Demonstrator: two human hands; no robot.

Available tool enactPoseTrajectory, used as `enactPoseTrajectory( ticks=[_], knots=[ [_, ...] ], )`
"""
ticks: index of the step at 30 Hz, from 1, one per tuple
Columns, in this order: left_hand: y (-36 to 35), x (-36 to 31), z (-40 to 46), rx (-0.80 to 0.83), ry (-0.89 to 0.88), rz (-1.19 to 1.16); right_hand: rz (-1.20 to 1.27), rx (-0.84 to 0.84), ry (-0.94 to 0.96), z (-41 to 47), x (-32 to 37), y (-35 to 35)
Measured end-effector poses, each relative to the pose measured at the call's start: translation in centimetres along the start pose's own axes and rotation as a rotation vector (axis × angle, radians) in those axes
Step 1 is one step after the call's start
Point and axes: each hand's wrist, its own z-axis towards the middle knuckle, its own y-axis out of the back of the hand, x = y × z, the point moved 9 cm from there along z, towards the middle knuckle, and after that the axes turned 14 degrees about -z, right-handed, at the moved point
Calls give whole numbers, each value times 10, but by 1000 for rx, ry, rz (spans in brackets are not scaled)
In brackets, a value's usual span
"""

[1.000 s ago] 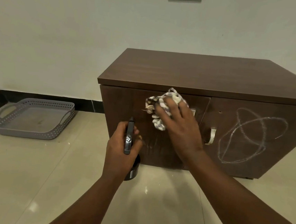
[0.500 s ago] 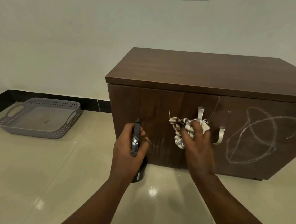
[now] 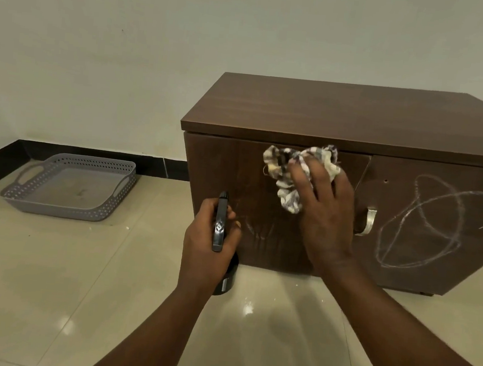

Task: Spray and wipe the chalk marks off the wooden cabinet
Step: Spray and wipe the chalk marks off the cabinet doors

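A low dark wooden cabinet (image 3: 344, 116) stands against the wall. My right hand (image 3: 324, 217) presses a crumpled checked cloth (image 3: 290, 172) flat against the upper part of the left door. Faint smeared chalk traces (image 3: 256, 231) remain low on that door. Bold white chalk loops (image 3: 434, 222) cover the right door. My left hand (image 3: 207, 247) grips a black spray bottle (image 3: 220, 225) upright, its nozzle near the left door's lower left; the bottle's base shows below my fist.
A grey perforated plastic tray (image 3: 68, 187) sits on the tiled floor at the left by the black skirting. A metal handle (image 3: 368, 221) shows on the right door. Glossy beige floor tiles spread in front of the cabinet.
My right hand swept the cloth down to the door's lower right half a second ago, then back up to the top of the left door. The left hand kept the bottle steady.
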Motion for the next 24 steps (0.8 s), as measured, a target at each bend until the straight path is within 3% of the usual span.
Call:
enactPoseTrajectory(
  ticks=[6, 18, 24],
  knots=[
    [6, 6, 1, -1, 16, -3, -48, 104, 216, -31, 6, -33],
    [5, 27, -13, 55, 67, 7, -31, 681, 574, -173, 27, -128],
    [3, 25, -10, 44, 65, 12, -118, 698, 758, -172, 24, -131]
  ],
)
